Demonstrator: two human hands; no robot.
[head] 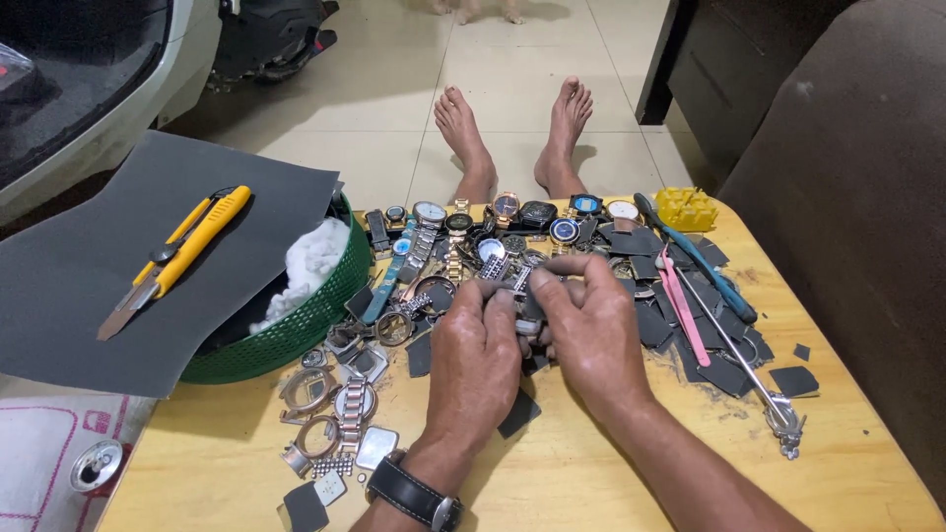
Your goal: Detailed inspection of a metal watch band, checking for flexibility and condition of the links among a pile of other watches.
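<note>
My left hand (475, 355) and my right hand (589, 330) meet over the middle of a wooden table (631, 483). Together they pinch a small silver metal watch piece (517, 296), with a bracelet segment sticking up between the fingertips. A black wristwatch (414, 496) sits on my left wrist. Beneath and beyond the hands lies a heap of wristwatches (493, 222), cases, bands and dark grey sandpaper scraps (724, 372).
A green basket (310, 325) with white cloth stands at left, under a grey sandpaper sheet (89, 266) bearing a yellow utility knife (182, 254). Blue-handled pliers (705, 261), pink tweezers (683, 310) and a metal tool (764, 389) lie at right. My bare feet (512, 133) rest beyond the table.
</note>
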